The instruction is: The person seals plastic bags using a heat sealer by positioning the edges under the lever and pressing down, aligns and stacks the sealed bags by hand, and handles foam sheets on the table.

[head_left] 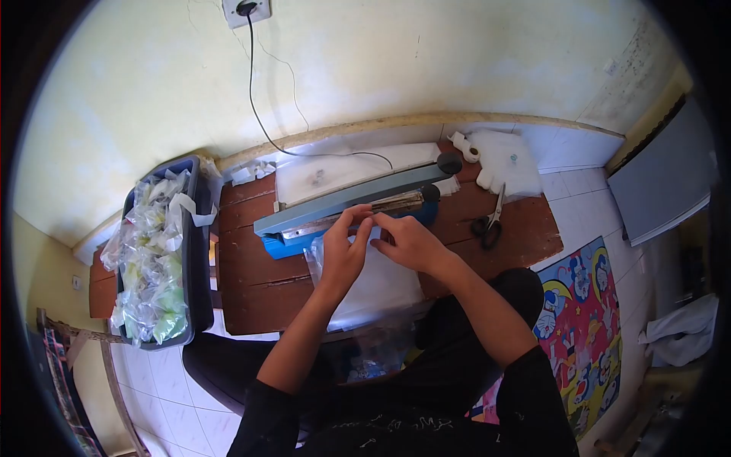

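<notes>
My left hand (344, 255) and my right hand (411, 242) meet at the fingertips in front of the blue heat sealer (343, 199). Both have curled, closed fingers; anything thin between them is too small to make out. Clear plastic bags (373, 286) lie flat below my hands, over the front edge of the brown wooden table (251, 301). The sealer's long arm is raised above its metal strip.
Left of the table stands a dark bin (199, 282) full of filled plastic bags (156, 259). Black-handled scissors (489, 225) lie at the right. Behind the sealer are more plastic sheets (304, 177) and a white roll (466, 148). A power cord (255, 99) runs to the wall socket.
</notes>
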`<action>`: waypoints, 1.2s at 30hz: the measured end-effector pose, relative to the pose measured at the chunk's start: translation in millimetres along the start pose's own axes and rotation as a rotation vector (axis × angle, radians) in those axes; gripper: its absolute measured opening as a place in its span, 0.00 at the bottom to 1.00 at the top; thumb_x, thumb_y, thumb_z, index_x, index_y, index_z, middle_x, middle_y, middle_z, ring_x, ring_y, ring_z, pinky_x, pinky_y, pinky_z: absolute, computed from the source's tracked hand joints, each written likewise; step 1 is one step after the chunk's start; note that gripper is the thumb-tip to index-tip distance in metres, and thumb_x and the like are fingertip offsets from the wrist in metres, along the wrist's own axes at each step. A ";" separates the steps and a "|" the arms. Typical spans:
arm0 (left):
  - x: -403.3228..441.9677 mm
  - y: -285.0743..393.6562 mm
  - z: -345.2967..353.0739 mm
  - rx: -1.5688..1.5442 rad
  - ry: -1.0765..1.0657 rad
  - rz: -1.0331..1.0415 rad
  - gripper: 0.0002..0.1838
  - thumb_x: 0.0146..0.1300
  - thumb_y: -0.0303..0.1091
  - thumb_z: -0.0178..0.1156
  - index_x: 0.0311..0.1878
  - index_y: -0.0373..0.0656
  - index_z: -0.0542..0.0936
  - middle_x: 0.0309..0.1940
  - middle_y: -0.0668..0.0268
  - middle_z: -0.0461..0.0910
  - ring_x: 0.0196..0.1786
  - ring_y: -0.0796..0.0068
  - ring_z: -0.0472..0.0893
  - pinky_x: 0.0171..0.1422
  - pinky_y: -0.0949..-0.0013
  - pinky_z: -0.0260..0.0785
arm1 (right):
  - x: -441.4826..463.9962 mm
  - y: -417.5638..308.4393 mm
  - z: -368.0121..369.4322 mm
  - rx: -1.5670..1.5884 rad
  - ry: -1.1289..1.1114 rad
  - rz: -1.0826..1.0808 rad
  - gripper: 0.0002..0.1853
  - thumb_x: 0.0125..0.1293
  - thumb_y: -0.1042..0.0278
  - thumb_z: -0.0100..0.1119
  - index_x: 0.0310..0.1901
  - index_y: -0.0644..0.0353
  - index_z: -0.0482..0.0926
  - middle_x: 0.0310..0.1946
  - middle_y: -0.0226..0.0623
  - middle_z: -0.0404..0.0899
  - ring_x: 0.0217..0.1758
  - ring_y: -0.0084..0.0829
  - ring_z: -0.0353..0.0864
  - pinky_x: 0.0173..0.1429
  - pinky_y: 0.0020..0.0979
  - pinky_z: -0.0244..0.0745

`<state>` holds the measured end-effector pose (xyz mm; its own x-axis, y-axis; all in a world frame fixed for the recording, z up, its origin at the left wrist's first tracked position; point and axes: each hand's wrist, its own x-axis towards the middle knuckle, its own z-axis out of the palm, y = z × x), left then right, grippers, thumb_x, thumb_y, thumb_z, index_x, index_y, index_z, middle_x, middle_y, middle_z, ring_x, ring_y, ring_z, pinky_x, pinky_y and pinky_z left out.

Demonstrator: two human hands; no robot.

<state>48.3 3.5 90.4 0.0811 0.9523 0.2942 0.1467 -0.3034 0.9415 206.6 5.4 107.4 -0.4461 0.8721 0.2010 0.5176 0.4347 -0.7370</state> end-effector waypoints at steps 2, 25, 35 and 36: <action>7.4 3.2 -0.4 -0.014 -0.016 -0.018 0.12 0.66 0.30 0.57 0.51 0.36 0.77 0.40 0.58 0.82 0.43 0.72 0.81 0.46 0.69 0.73 | 1.6 -4.4 -5.8 0.069 0.022 0.012 0.17 0.57 0.71 0.62 0.49 0.62 0.73 0.24 0.46 0.80 0.29 0.47 0.80 0.35 0.40 0.73; 141.1 11.2 22.9 0.356 -0.205 0.095 0.12 0.62 0.34 0.60 0.44 0.37 0.81 0.38 0.57 0.84 0.42 0.65 0.83 0.48 0.65 0.73 | 76.9 112.3 -151.3 0.018 0.452 0.086 0.08 0.60 0.70 0.61 0.38 0.63 0.82 0.22 0.35 0.80 0.26 0.21 0.75 0.34 0.25 0.71; 168.4 -19.0 27.1 0.658 -0.520 -0.058 0.14 0.62 0.35 0.55 0.46 0.41 0.83 0.44 0.53 0.82 0.51 0.53 0.79 0.59 0.58 0.69 | 62.4 203.8 -112.5 -0.125 0.238 0.303 0.11 0.56 0.68 0.62 0.39 0.65 0.79 0.27 0.39 0.81 0.31 0.32 0.80 0.40 0.31 0.74; 171.0 -21.0 27.6 0.710 -0.572 -0.106 0.13 0.62 0.35 0.55 0.47 0.42 0.82 0.47 0.53 0.82 0.52 0.54 0.79 0.59 0.59 0.68 | 60.2 210.4 -108.3 -0.123 0.238 0.307 0.11 0.56 0.68 0.62 0.39 0.65 0.79 0.27 0.39 0.81 0.31 0.32 0.80 0.40 0.31 0.74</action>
<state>86.3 171.8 116.4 0.4810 0.8719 -0.0921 0.7368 -0.3451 0.5814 367.7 173.7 34.3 -0.0834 0.9870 0.1377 0.6907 0.1568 -0.7059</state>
